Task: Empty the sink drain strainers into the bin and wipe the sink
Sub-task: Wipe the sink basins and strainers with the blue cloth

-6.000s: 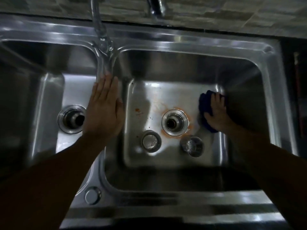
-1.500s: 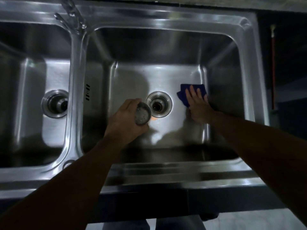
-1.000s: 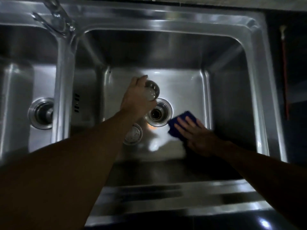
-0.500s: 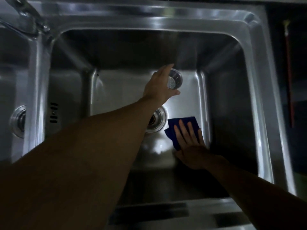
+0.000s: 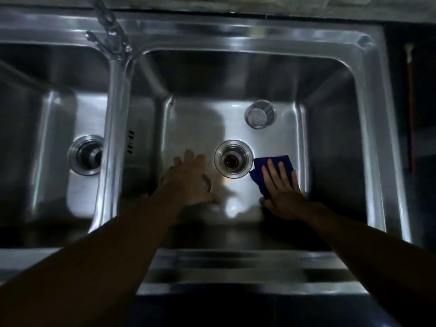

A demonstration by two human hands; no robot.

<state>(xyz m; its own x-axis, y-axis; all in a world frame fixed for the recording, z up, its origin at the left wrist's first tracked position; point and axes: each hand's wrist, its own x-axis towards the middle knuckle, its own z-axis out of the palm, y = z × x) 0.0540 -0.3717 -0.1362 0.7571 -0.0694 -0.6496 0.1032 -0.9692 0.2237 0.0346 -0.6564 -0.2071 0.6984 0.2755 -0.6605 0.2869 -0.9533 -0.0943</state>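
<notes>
strainer (image 5: pixel 259 114) in right basin (image 5: pixel 188 119), right hand (image 5: pixel 280 187) flat on cloth (image 5: pixel 260 165), left hand (image 5: pixel 188 178) spread

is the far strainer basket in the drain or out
Out: the strainer basket sits on the basin floor beyond the drain, whose opening is bare.

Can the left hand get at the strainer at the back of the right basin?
Probably yes: the strainer stands alone past the drain, bare floor between it and the left hand; right hand and cloth lie aside.
</notes>
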